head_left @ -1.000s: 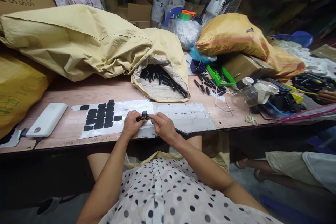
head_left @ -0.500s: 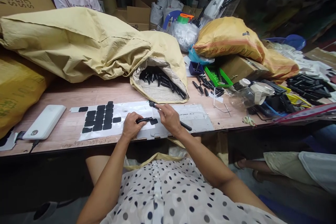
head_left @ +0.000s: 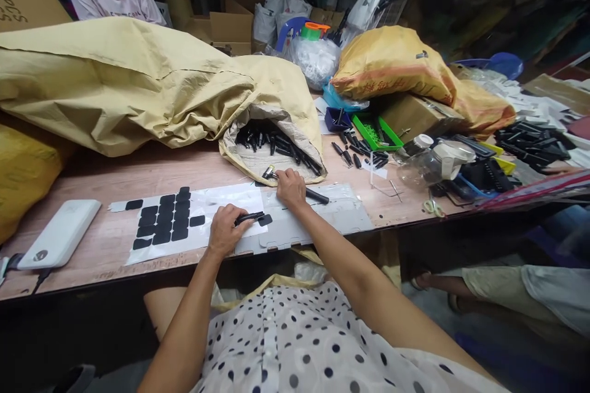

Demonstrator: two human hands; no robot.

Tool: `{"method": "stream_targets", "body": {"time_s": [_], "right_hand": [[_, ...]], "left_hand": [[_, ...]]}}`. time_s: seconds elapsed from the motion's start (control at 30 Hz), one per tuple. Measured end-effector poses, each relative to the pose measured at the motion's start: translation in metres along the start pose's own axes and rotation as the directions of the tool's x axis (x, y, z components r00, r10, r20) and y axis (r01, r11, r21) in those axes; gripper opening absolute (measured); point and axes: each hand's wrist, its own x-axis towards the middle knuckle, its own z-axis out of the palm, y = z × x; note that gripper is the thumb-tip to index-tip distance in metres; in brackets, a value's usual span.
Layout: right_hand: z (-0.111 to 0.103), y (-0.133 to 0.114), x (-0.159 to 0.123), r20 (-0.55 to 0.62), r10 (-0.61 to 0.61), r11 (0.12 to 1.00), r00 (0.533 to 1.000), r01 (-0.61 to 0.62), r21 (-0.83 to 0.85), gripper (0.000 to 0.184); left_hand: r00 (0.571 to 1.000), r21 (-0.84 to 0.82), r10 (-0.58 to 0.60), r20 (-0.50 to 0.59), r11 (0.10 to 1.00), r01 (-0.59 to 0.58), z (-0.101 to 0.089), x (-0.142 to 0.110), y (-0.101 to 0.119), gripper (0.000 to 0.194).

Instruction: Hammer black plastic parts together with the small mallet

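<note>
While the wooden table (head_left: 179, 166) stretched left to right, a beige sack (head_left: 138, 83) lay along its far side, and a grey board (head_left: 348, 209) rested at the near edge. Over the board, the right hand (head_left: 291, 189) was clasped around a hammer (head_left: 318, 196), its head toward the far left. Farther left, the left hand (head_left: 224, 230) pinched a slim black piece (head_left: 249, 218), which pointed right, near a small black pad (head_left: 266, 220).

Two bare hands over a wood-patterned table (head_left: 152, 169): the left hand (head_left: 224, 230) grips a slim black part (head_left: 249, 217), the right hand (head_left: 291, 188) a black-handled, hammer-like tool (head_left: 318, 196). To their left, rounded black squares (head_left: 163, 219) lie on a white sheet (head_left: 203, 195). Beyond, an open beige sack (head_left: 295, 83) holds black pieces (head_left: 288, 146); a green tray (head_left: 392, 147) sits to its right.
</note>
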Motion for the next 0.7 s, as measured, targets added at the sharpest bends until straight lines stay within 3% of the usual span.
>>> {"method": "stream_targets", "body": {"time_s": [0.2,0.3,0.4,0.47,0.6,0.7], "right_hand": [[0.001,-0.001,0.003,0.008,0.004,1.0,1.0,-0.004,-0.028,0.034],[0.0,-0.002,0.002,0.001,0.014,0.999,1.0,-0.014,-0.031,0.032],[0.0,-0.003,0.002,0.007,0.014,1.0,1.0,-0.014,-0.022,0.032],[0.0,-0.003,0.002,0.01,0.009,1.0,1.0,-0.008,-0.016,0.032],[0.0,-0.003,0.003,0.005,0.007,1.0,1.0,-0.007,-0.012,0.032],[-0.002,-0.004,0.003,0.012,0.009,1.0,1.0,-0.009,-0.005,0.033]], "left_hand": [[0.999,-0.098,0.053,0.003,0.994,-0.053,-0.012,-0.017,0.027,0.024],[0.966,-0.258,0.068,0.248,0.966,-0.002,-0.021,-0.045,0.051,0.029],[0.846,-0.238,0.01,0.533,0.961,0.139,-0.019,-0.073,0.061,0.032],[0.798,-0.117,-0.114,0.592,0.967,0.226,-0.008,-0.087,0.054,0.033],[0.747,0.148,-0.376,0.548,0.923,0.356,0.026,-0.1,0.021,0.029],[0.706,0.299,-0.481,0.521,0.877,0.377,0.042,-0.102,0.004,0.023]]}}
